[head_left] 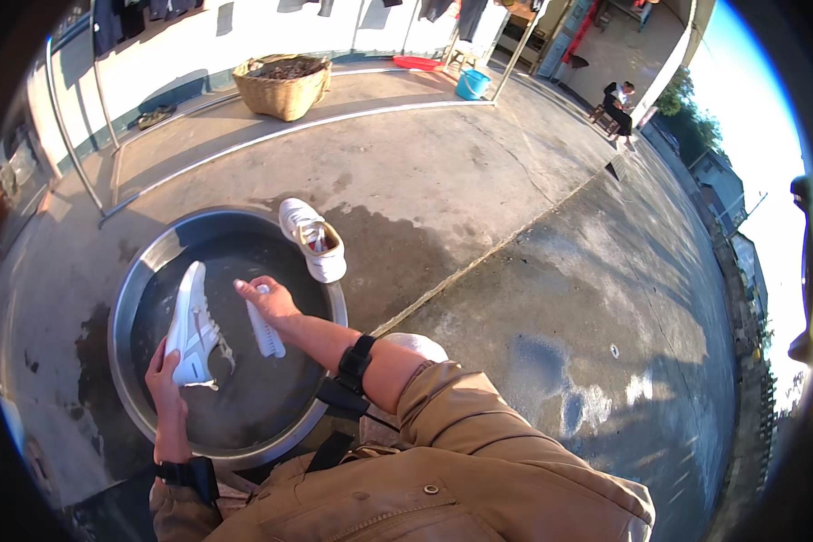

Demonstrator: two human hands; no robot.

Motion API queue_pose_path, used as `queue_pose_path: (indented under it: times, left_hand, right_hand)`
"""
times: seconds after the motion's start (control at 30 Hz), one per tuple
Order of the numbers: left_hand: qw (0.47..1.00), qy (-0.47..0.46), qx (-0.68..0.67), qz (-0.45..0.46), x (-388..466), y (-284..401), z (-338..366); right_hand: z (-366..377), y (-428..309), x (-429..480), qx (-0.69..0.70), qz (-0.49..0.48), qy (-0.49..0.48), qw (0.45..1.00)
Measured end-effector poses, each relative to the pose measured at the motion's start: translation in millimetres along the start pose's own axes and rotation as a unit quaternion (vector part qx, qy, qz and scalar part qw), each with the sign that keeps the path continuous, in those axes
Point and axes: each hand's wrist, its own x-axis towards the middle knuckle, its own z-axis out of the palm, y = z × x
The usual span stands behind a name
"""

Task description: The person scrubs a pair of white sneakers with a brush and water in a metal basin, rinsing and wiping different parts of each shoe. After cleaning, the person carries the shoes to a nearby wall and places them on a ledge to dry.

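My left hand grips a white sneaker by its heel end, holding it on its side with the toe pointing away from me. Below it lies a wide metal basin of dark water. In my right hand is a white scrub brush, bristles to the right, a short way from the sneaker and not touching it. A second white sneaker with laces rests against the basin's far right rim; whether it stands on the rim or the ground I cannot tell.
A metal rack frame runs along the ground beyond the basin. Behind it stand a woven basket, a red basin and a blue bucket. Wet patches mark the concrete. A person sits on a chair far right.
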Motion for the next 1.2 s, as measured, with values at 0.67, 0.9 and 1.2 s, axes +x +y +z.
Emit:
queue_pose_path:
  times: [0.67, 0.9, 1.2]
  left_hand:
    - [0.930, -0.059, -0.315, -0.179, -28.4, 46.9, 23.9]
    - [0.926, -0.088, -0.315, -0.188, -26.6, 41.7, 22.6]
    - [0.927, -0.071, -0.308, -0.200, -22.4, 38.3, 13.1]
  right_hand:
    - [9.8, -4.7, -14.6, -0.174, -0.081, -0.145, 0.971]
    - [13.1, -0.5, -18.6, -0.251, -0.049, -0.197, 0.947]
    - [2.7, 1.4, -9.3, -0.269, 0.034, -0.177, 0.946]
